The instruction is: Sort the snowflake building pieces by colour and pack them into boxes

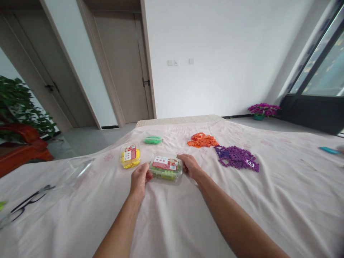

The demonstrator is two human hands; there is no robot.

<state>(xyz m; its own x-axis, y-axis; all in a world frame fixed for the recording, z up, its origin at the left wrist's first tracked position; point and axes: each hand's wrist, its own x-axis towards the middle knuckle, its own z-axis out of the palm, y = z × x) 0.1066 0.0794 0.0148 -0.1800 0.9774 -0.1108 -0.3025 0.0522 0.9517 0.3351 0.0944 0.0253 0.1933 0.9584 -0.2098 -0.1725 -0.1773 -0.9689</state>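
Observation:
A clear plastic box (166, 167) with a red and white label on its lid lies before me, light green pieces inside it. My left hand (140, 178) grips its left end, fingers curled against the side. At the far right corner my right hand (190, 165) closes on the box's edge. Just left of it sits a similar box (130, 156) of yellow pieces, also labelled. Farther back is a clear box (152, 139) holding green pieces. To the right lie a loose pile of orange pieces (202, 140) and a pile of purple pieces (237, 157).
A pale flowered cloth (172, 222) with folds covers the surface. An unfilled clear container (77, 172) and black-framed glasses (29, 202) lie at the left. At the far right is a blue object (329, 150), partly beside a blurred shape at the frame's edge.

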